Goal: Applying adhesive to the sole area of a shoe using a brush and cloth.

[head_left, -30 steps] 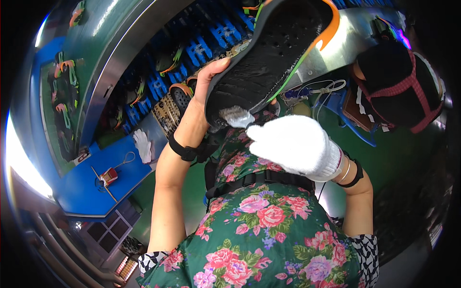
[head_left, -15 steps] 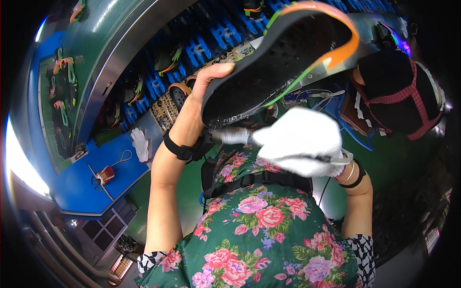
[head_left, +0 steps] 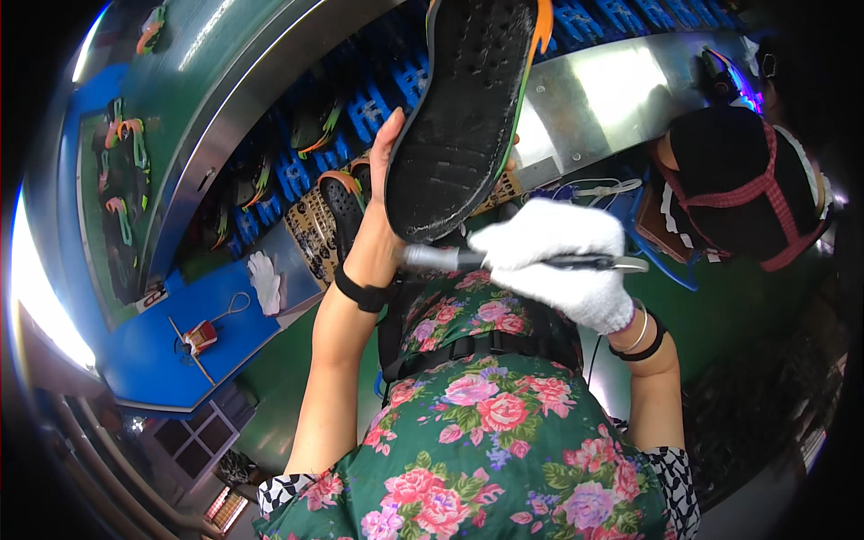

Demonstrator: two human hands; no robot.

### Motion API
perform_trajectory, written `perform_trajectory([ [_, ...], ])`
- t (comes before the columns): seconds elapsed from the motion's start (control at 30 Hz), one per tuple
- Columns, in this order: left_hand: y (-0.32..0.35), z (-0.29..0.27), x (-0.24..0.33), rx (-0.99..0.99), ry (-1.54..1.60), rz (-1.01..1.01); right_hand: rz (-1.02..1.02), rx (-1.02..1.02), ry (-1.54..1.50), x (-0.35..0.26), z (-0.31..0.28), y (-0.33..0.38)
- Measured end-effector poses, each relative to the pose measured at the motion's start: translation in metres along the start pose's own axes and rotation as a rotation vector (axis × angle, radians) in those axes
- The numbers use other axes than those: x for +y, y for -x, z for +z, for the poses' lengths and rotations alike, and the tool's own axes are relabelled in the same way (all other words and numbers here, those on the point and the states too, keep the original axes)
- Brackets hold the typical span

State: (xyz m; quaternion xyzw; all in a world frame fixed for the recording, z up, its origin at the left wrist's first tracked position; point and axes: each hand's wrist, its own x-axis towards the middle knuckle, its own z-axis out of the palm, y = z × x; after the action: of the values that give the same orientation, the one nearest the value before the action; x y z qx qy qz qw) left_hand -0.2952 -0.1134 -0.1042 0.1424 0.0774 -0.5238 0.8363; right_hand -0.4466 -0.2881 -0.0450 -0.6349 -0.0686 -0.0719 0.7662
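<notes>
My bare left hand [head_left: 385, 171] grips a black clog-like shoe [head_left: 459, 135] with orange and green trim, its thumb along the left edge and fingertips showing at the right edge. The shoe's textured black inner sole faces me, with its rounded heel end lowest. In a white knitted glove, my right hand [head_left: 562, 261] is closed around the dark handle of a brush-like tool [head_left: 468, 261]. The tool's pale, blurred tip [head_left: 430, 257] points left, just below the shoe's heel and close to my left wrist. Whether tip and shoe touch I cannot tell.
Behind the shoe runs a curved metal-edged line with blue racks [head_left: 369, 108] and more shoes [head_left: 342, 202]. A blue table [head_left: 153, 351] at left bears a loose glove [head_left: 264, 281] and a small red-and-white object [head_left: 200, 337]. A person in a red-strapped apron [head_left: 747, 180] is at right.
The shoe has turned more upright, its inner sole now facing me. My left hand has shifted slightly right, and my gloved right hand slightly left with the brush-like tool.
</notes>
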Motion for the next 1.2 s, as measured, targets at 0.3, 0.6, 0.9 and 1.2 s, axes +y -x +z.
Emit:
perform_trajectory([
  [0.3,0.017,-0.020,-0.034,0.056,0.103,-0.057,-0.446,0.250,0.842,0.003,-0.065,-0.071],
  [0.6,0.032,-0.012,-0.015,0.058,0.123,0.099,-0.267,-0.170,0.464,-0.014,0.001,-0.017],
  [0.9,0.080,0.049,0.089,-0.477,-0.407,0.479,0.128,0.368,-0.330,-0.015,-0.015,-0.017],
  [1.2,0.040,0.062,0.217,-0.248,0.515,0.955,0.341,0.280,-0.189,0.056,-0.001,-0.005],
])
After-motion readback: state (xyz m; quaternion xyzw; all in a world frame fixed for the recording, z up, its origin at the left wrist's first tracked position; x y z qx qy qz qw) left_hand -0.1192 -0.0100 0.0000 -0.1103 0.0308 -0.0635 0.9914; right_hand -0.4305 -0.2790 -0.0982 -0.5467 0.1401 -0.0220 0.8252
